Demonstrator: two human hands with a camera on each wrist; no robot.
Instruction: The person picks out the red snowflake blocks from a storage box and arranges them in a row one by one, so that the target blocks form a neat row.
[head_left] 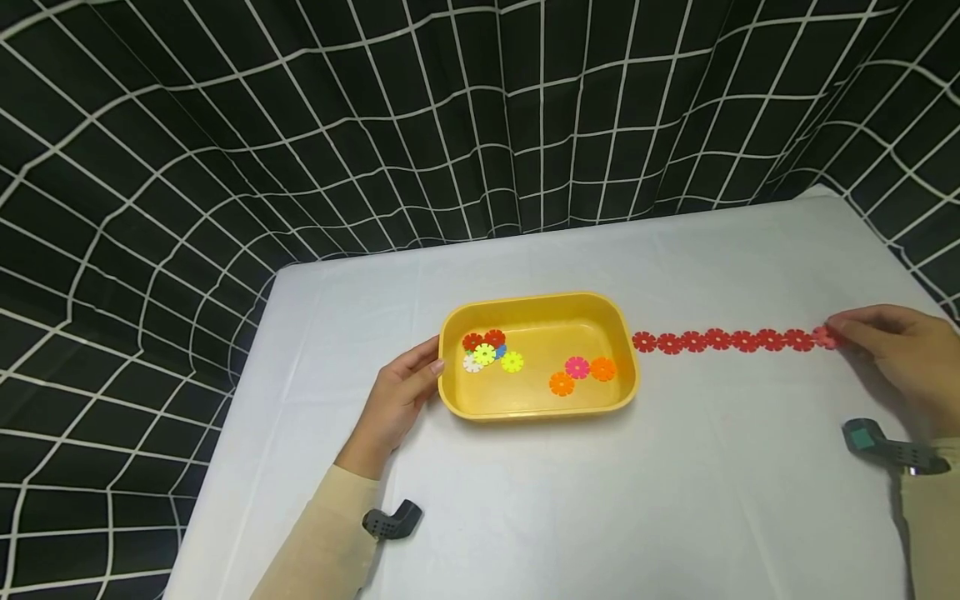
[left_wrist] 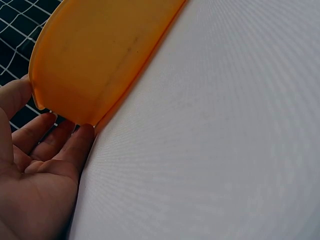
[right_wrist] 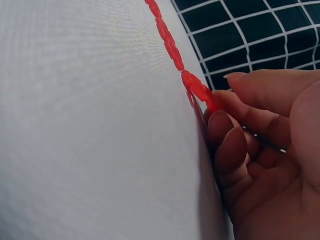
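A yellow plastic basin (head_left: 536, 414) stands on the white table. My left hand (head_left: 393, 403) holds its left end, thumb at the rim and fingers against the end wall; the left wrist view shows these fingers (left_wrist: 80, 140) close up. From the basin's right side a chain of red flower-shaped snap discs (head_left: 717, 338) stretches in a nearly straight row to the right. My right hand (head_left: 911, 358) pinches the disc at the chain's far right end. In the right wrist view that end of the red chain (right_wrist: 197, 87) tilts up toward the fingertips.
Inside the basin lie loose flower discs: red discs (head_left: 494, 337), yellow discs (head_left: 512, 362) and a white disc (head_left: 472, 363) at left, orange discs (head_left: 561, 384) and a pink disc (head_left: 577, 367) at right. A black curtain with white grid lines (head_left: 450, 125) hangs behind the table.
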